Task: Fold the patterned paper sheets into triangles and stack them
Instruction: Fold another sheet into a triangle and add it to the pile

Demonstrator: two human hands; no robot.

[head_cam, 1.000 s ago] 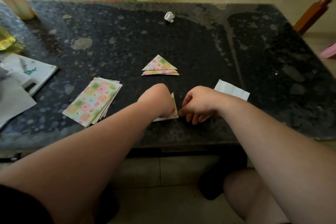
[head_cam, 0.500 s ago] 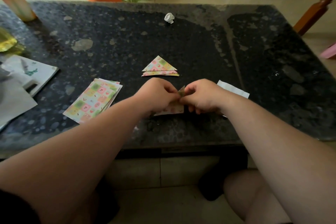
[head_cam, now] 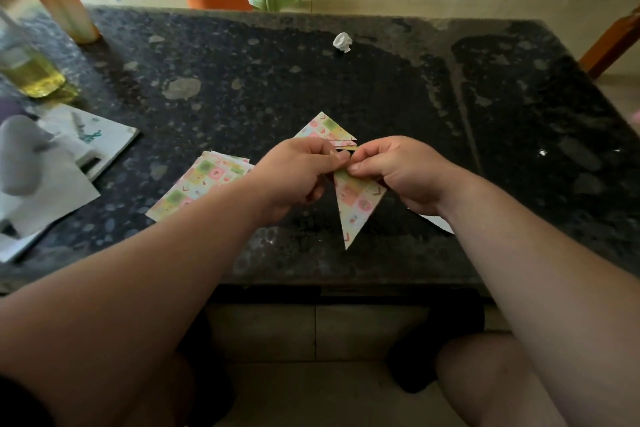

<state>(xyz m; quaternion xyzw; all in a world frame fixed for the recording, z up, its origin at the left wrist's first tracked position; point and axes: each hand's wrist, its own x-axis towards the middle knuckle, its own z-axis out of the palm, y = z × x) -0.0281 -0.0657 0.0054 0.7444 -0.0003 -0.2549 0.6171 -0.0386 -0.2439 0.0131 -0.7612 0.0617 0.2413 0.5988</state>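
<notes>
in the head view, both your hands are up over the dark counter [head_cam: 381,87], close together, thumbs almost touching.

your left hand [head_cam: 298,170] has its fingers curled in. its thumb and first finger pinch the top corner of the folded triangle [head_cam: 358,204]. your right hand [head_cam: 398,170] is curled too and pinches the same top corner from the other side. so both hands hold one paper.

the triangle hangs down from that pinch. its long side runs from your fingers toward you, and the sharp tip points at your tummy, a little to the left. it looks lifted off the counter, not lying flat.

the stack of done triangles [head_cam: 323,128] lies just past your fingertips, on the far side of your hands. its point faces away from you. it sits a bit more in front of your left hand than your right, but both are near it.

so i think the next move is a short push forward, away from you. the triangle in your hands points the other way from the stack, so i think you will need to turn it round before you lay it down.

the flat sheets [head_cam: 204,180] wait to the left of your left hand, partly under your arm.
</notes>
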